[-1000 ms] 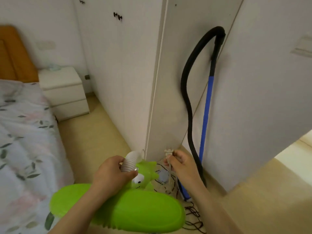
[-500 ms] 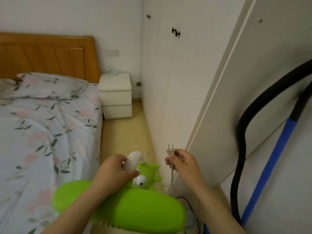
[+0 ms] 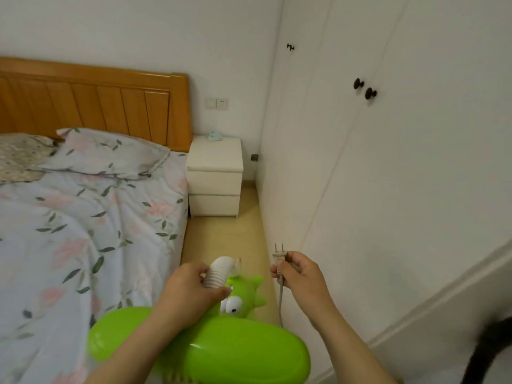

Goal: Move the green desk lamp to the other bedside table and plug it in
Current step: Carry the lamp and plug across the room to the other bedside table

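1. The left hand [image 3: 191, 286], at lower centre of the frame, has its fingers wrapped tight round the white ribbed flexible neck [image 3: 219, 273] of the bright green plastic desk lamp [image 3: 221, 350], which is carried in the air at the bottom of the frame; its long oval shade lies nearest the camera and its cartoon-eyed green base [image 3: 243, 299] sits just beyond the hand.
2. The right hand [image 3: 299, 275], just right of the lamp, pinches the white two-pin plug [image 3: 278, 254] between thumb and fingers, pins pointing up (the grey cord [image 3: 280, 303] hangs straight down from it and passes behind the shade).
3. The white two-drawer bedside table [image 3: 214, 177] stands at mid-frame, against the far wall and touching the bed's side; a small pale blue object [image 3: 214, 137] rests at the back of its top.
4. A white wall socket plate [image 3: 217, 103] sits on the wall above the table, beside the orange wooden headboard [image 3: 97, 103].
5. The bed with floral quilt [image 3: 83, 231] fills the left of the frame; white wardrobe doors with black knobs [image 3: 388, 162] fill the right.
6. Between them runs a narrow strip of beige floor [image 3: 227, 236], bare up to the table.
7. A black hose [image 3: 493, 353] curves in at the lower right corner, well apart from the hands.
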